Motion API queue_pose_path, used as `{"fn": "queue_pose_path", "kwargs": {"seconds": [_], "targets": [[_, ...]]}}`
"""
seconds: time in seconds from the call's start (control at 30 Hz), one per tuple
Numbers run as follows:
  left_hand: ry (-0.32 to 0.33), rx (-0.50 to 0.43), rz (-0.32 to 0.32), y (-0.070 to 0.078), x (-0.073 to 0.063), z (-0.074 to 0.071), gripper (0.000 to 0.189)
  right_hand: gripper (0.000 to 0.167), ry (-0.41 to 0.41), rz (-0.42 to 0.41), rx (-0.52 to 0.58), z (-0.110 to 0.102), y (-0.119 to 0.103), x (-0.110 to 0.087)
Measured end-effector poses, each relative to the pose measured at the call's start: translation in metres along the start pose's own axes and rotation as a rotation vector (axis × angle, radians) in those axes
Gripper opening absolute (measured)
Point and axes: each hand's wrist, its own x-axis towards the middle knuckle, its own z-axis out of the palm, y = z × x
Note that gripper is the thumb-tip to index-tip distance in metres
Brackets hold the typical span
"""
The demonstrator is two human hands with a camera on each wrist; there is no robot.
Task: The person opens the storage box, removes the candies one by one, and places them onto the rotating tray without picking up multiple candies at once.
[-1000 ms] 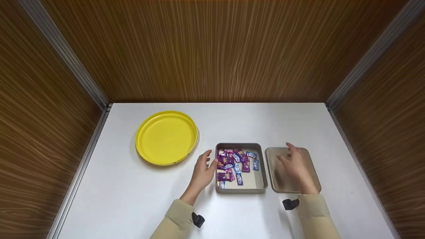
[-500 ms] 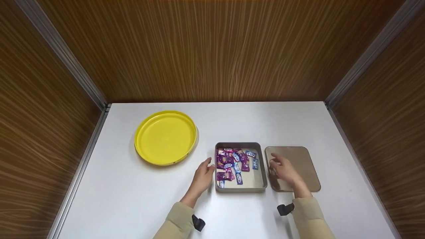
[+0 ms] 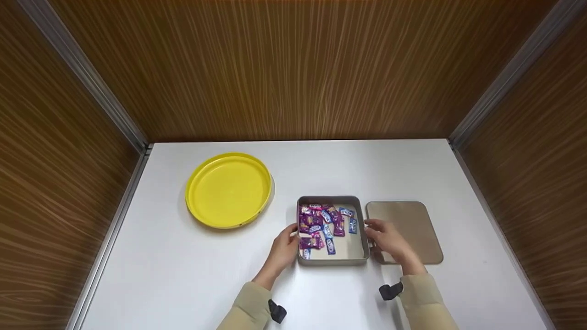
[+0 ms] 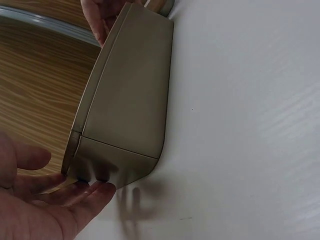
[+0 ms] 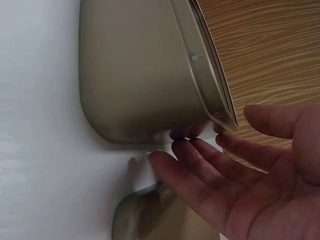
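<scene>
A square metal tin (image 3: 332, 262) without its lid stands on the white table, with purple and blue wrapped candies (image 3: 316, 229) spread mostly over its left side. My left hand (image 3: 284, 250) is at the tin's left wall; in the left wrist view its fingertips (image 4: 102, 192) touch the metal, thumb apart from the rim. On the opposite side is my right hand (image 3: 389, 240), reaching over the lid's near-left part. The right wrist view shows its extended fingers (image 5: 185, 185) right at the tin's wall (image 5: 140, 70), the thumb raised off the rim.
The tin's flat lid (image 3: 415, 224) lies on the table just right of the tin. A round yellow tray (image 3: 229, 190) sits at the back left. Wood-grain panels (image 3: 293, 68) enclose the table at the back and both sides.
My right hand has moved left from over the lid to the tin's right wall. My left hand has come slightly lower and in against the left wall. Tin and candies have stayed put.
</scene>
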Motion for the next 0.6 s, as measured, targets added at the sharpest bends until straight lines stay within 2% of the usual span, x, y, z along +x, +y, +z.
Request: {"fn": "queue_pose_path", "kwargs": {"seconds": [0.13,0.37,0.6], "targets": [[0.011,0.024,0.020,-0.003,0.002,0.001,0.044,0.045,0.002,-0.014,0.003,0.000,-0.001,0.000],[0.031,0.034,-0.001,-0.002,0.008,0.000,0.046,0.043,0.044,-0.056,-0.005,0.003,0.001,0.011],[0.058,0.017,-0.014,-0.003,0.018,-0.007,0.047,0.045,0.041,-0.057,0.024,0.011,-0.003,0.023]]}}
